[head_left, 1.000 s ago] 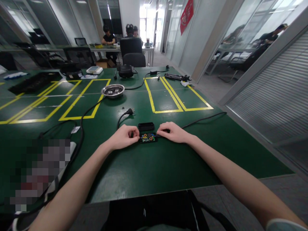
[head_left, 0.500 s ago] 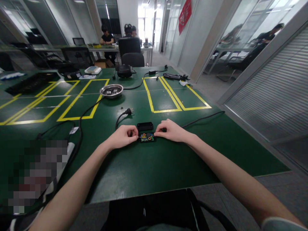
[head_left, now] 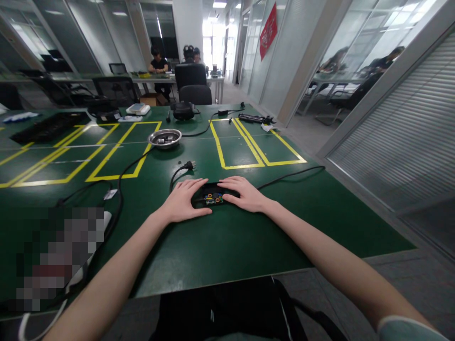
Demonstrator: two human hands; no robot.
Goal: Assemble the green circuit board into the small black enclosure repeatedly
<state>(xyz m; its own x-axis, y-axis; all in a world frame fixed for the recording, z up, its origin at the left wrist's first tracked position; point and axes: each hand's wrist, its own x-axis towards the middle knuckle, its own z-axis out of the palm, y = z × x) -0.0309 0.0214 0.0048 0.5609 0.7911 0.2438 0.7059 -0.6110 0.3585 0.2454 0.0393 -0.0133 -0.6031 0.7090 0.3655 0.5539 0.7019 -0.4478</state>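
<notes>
In front of me lies a small black plastic case half with a circuit board (head_left: 214,199) in it, showing copper coils and blue and green parts. Just behind it is a second black shell (head_left: 212,185), partly covered by my fingers. My left hand (head_left: 182,200) curves around the left side, fingers stretched out and thumb well apart below the board. From the right comes my right hand (head_left: 243,194), its fingers extended over the shell's right end and its thumb by the board's right edge. Whether either hand touches the parts I cannot tell.
A black power plug (head_left: 189,166) on a cable lies behind my left hand. Farther back are a metal bowl (head_left: 165,138) with metal parts, a black case (head_left: 183,111) and a folded black tripod-like tool (head_left: 256,118). A white power strip (head_left: 90,255), partly blurred, lies left. People sit at the back.
Both hands have gone from pinching at the board's two ends to spread fingers around the case and shell. My left thumb now reaches below the board. The view has shifted slightly.
</notes>
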